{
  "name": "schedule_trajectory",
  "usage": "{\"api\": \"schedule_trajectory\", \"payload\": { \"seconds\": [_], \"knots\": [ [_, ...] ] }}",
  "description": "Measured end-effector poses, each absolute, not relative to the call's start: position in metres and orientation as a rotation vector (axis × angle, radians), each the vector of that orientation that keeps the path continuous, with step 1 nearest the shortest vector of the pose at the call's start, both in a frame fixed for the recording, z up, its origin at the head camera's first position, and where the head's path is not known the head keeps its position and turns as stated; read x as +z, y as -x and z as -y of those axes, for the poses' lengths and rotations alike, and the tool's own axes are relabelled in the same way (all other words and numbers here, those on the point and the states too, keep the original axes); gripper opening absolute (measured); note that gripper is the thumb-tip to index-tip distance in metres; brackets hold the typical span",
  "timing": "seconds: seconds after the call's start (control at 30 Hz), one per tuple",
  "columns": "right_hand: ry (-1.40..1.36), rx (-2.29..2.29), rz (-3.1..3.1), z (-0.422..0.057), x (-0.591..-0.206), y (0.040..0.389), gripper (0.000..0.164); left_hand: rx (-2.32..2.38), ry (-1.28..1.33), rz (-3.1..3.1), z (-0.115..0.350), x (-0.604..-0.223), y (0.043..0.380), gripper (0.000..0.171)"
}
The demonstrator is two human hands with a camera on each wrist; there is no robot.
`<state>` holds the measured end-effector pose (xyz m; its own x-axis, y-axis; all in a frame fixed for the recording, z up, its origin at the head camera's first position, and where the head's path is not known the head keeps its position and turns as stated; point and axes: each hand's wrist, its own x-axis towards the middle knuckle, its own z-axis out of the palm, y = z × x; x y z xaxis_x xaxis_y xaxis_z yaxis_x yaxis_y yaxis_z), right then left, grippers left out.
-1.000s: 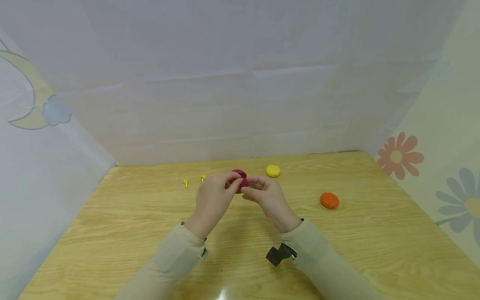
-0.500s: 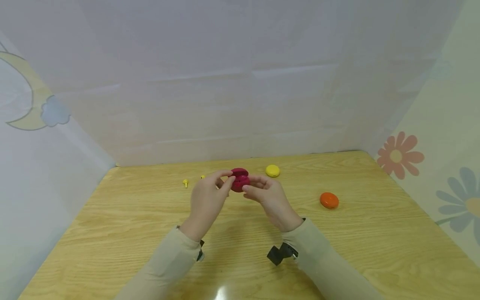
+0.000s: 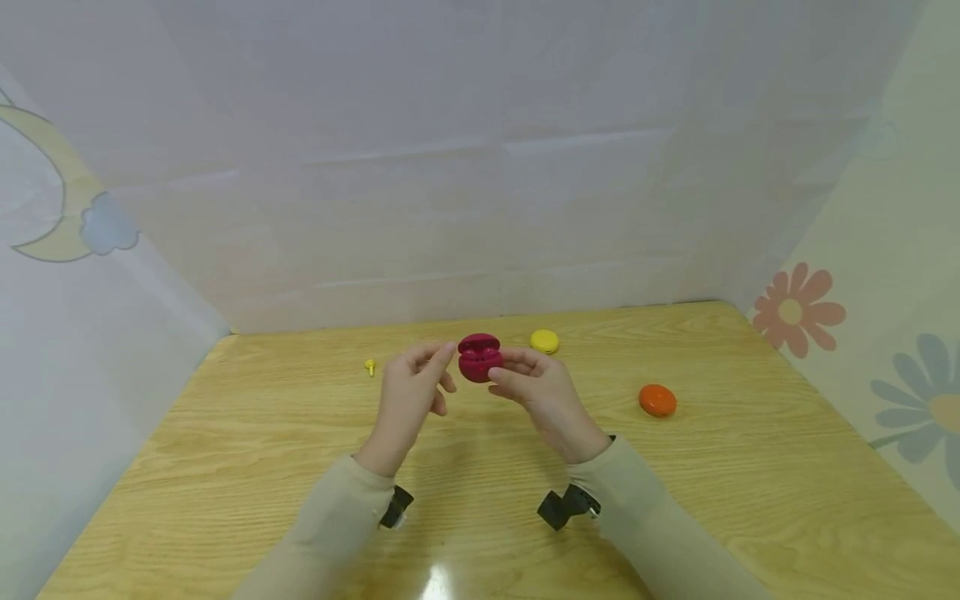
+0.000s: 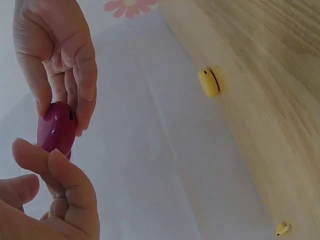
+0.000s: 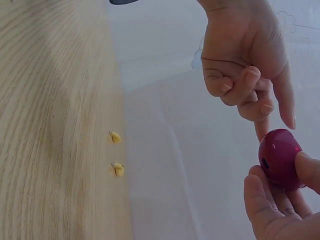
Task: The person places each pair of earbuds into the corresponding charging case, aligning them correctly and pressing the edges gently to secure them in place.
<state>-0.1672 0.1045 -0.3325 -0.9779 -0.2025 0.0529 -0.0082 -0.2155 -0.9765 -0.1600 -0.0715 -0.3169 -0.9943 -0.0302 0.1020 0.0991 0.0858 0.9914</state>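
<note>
My right hand point(image 3: 543, 393) grips a dark pink earbud case point(image 3: 480, 371) by its right side, thumb in front and fingers behind. The case's lid stands raised in the head view, and two pink earbuds seem to sit inside. My left hand point(image 3: 408, 392) is just left of the case, its fingertips close to it but apart. In the right wrist view the left hand's point(image 5: 245, 55) thumb and index finger reach toward the case point(image 5: 281, 157), the other fingers loosely curled. From the left wrist view, the back of the case point(image 4: 56, 127) shows a small dark port.
On the wooden table point(image 3: 262, 458), a yellow round case point(image 3: 544, 342) lies at the back and an orange one point(image 3: 657, 401) to the right. Two yellow earbuds, a first earbud point(image 5: 115, 136) and a second earbud point(image 5: 118, 169), lie at the back left; cloth walls surround the table.
The pink case's lid has come up, with its inside turned toward the head camera. My left hand has let go of the case and moved slightly left; the right hand keeps its hold.
</note>
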Motion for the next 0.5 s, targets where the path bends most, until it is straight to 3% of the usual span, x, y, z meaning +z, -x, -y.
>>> {"api": "schedule_trajectory", "payload": {
  "seconds": [0.5],
  "knots": [
    [0.277,-2.329,-1.872,-0.1066,-0.3333,0.1659,0.031,-2.488,-0.090,2.242,0.0702,-0.3156,0.1688,0.038]
  ]
}}
